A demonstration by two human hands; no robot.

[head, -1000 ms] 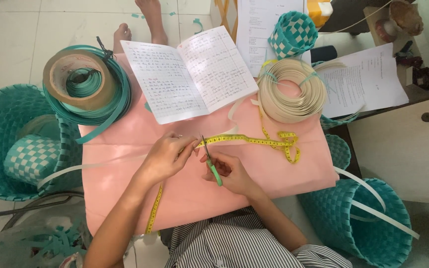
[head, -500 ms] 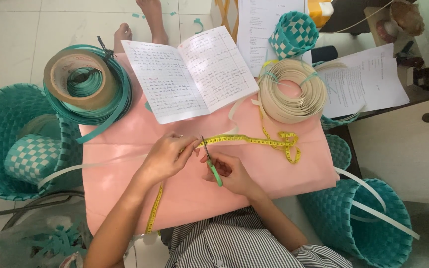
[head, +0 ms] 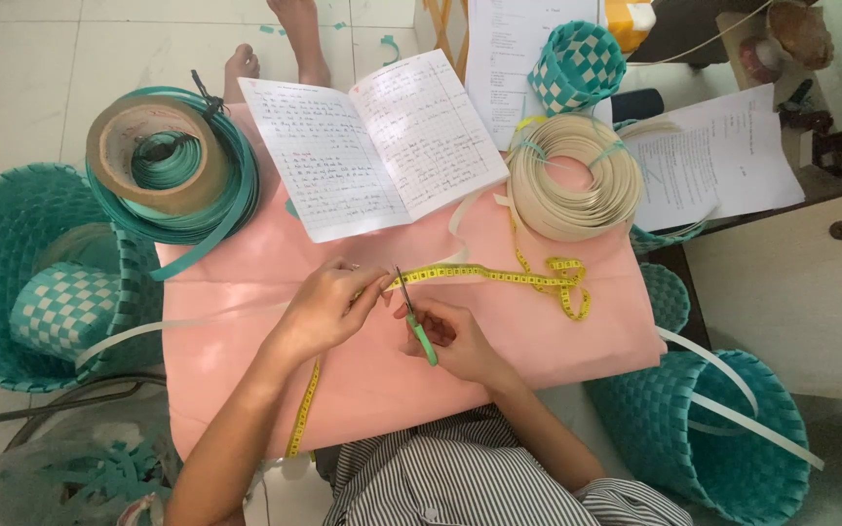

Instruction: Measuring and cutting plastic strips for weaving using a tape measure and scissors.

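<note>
Comparing this moment with the two just before it, almost nothing has shifted: both hands sit at the same spot on the pink desk point(head: 538, 331), just below the open notebook point(head: 372, 141). The left hand point(head: 328, 307) stays pinched shut on the yellow tape measure point(head: 499, 277) together with a pale strip point(head: 197, 319) that runs off to the left from it. The right hand point(head: 455, 336) stays closed around the green handle of the scissors point(head: 414, 317), blades pointing up at the pinch point below the notebook. Whether the blades are apart I cannot tell. Such stillness suggests careful lining up at a mark, not a cut already made. To the right of the notebook lies a cream coil point(head: 577, 175); to its left, a teal coil point(head: 172, 161).
</note>
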